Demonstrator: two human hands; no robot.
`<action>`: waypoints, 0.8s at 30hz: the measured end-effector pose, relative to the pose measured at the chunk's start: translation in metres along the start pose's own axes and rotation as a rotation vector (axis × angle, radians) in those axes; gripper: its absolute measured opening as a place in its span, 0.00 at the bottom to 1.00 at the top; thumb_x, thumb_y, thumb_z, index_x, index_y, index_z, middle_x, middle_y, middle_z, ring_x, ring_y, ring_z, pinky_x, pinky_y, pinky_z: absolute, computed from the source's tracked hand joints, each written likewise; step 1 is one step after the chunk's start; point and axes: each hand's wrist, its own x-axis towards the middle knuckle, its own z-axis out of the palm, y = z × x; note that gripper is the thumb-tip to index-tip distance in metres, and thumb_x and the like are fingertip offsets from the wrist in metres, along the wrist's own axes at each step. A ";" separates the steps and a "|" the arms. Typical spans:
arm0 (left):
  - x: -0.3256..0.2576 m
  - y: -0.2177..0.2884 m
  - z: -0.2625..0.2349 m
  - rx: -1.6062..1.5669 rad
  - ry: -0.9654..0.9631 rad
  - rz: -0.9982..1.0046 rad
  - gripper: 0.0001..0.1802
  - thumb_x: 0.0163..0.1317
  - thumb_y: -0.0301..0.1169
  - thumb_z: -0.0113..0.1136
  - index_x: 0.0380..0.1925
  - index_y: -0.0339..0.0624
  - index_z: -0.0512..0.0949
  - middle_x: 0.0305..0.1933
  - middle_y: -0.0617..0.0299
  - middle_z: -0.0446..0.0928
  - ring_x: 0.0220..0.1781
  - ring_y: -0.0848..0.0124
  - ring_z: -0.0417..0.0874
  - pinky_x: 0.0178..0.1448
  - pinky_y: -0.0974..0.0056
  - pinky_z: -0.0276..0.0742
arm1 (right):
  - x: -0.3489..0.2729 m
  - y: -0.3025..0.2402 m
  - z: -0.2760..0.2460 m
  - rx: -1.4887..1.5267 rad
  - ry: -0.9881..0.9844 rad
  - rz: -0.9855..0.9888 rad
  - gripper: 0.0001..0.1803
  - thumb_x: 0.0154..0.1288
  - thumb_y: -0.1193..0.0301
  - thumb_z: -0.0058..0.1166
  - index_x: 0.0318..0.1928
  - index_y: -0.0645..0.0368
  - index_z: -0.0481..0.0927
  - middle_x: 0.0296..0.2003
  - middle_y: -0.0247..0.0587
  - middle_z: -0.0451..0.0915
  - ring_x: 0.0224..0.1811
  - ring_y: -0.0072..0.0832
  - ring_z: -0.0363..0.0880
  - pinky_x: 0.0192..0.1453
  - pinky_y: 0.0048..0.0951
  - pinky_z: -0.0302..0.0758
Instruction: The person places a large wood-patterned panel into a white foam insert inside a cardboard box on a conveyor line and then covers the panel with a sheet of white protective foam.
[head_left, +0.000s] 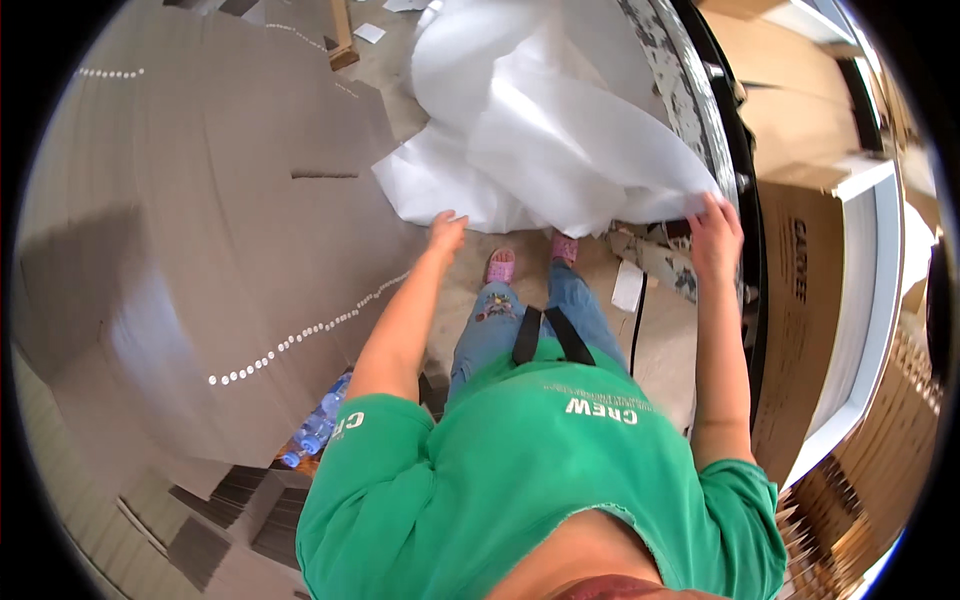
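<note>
A large white sheet of thin packing foam (540, 130) hangs in loose folds in front of me, its near edge just beyond my feet. At its right corner my right hand (715, 235) pinches the edge between thumb and fingers. My left hand (447, 233) is beside the sheet's lower left edge, fingers apart; whether they touch the foam I cannot tell. The sheet's far part runs up out of view.
To the left spreads a big grey-brown cardboard surface (250, 230) with rows of white dots. A worn metal rim (690, 90) curves along the right, beside brown cartons (800, 270). Blue-tinted plastic bottles (318, 425) lie at my left elbow. A wooden piece (342, 40) is at the back.
</note>
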 end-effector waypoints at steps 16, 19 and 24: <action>0.205 0.065 0.050 0.967 -0.211 0.432 0.28 0.42 0.36 0.67 0.45 0.36 0.74 0.56 0.43 0.66 0.54 0.51 0.71 0.55 0.58 0.70 | 0.040 -0.046 -0.025 -0.037 0.042 -0.018 0.09 0.63 0.75 0.45 0.43 0.63 0.71 0.44 0.43 0.74 0.49 0.31 0.71 0.56 0.35 0.67; 0.111 0.067 0.044 0.682 -0.407 0.316 0.23 0.49 0.39 0.63 0.41 0.34 0.76 0.44 0.53 0.76 0.47 0.63 0.77 0.50 0.64 0.72 | 0.031 -0.024 0.016 -0.231 -0.040 -0.161 0.05 0.61 0.74 0.49 0.37 0.61 0.73 0.35 0.36 0.75 0.39 0.25 0.74 0.44 0.27 0.72; -0.034 0.098 0.042 -0.319 -0.611 0.079 0.21 0.57 0.39 0.56 0.46 0.35 0.72 0.46 0.60 0.75 0.45 0.69 0.77 0.48 0.64 0.73 | -0.014 0.022 0.080 -0.710 -0.633 -0.139 0.25 0.52 0.67 0.61 0.50 0.61 0.70 0.45 0.39 0.73 0.49 0.26 0.69 0.55 0.28 0.65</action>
